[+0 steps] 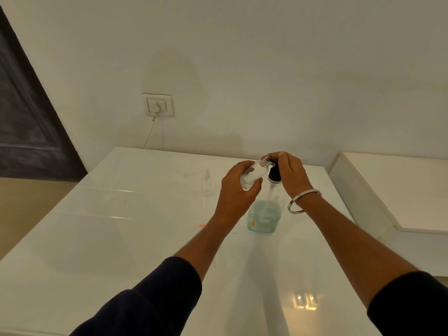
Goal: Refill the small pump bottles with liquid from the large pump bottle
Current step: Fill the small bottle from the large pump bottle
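The white surface [150,238] is glossy and hard, throwing back the room light in soft patches. Behind it stands a matt pale wall [266,69] with a switch plate [158,105] and a thin cable hanging from it.

On the surface, about midway across, stands the large pump bottle [264,218]: a clear, round-shouldered body with blue-green liquid filling only its lower part, a dip tube showing through the empty upper part, and a black pump head on top. It looks like smooth plastic, though that is a judgement.

The right hand [288,172], a plain metal bangle [304,200] on its wrist, has its fingers curled over the black pump head and bears down on it. The left hand [236,187] grips 1 small bottle [253,174], clear and cylindrical, its cap off, tilted so its threaded neck meets the pump spout.

A second small clear bottle [207,181] stands faintly visible to the left, well apart; whether it is filled cannot be told.

The step in hand appears to be pumping liquid into the small bottle. To do it well, the narrow neck should sit right under the spout before each press, strokes should be slow and full, and the large bottle must stay planted, since nothing but the downward press steadies it. A clear wall makes the fill level easy to watch.
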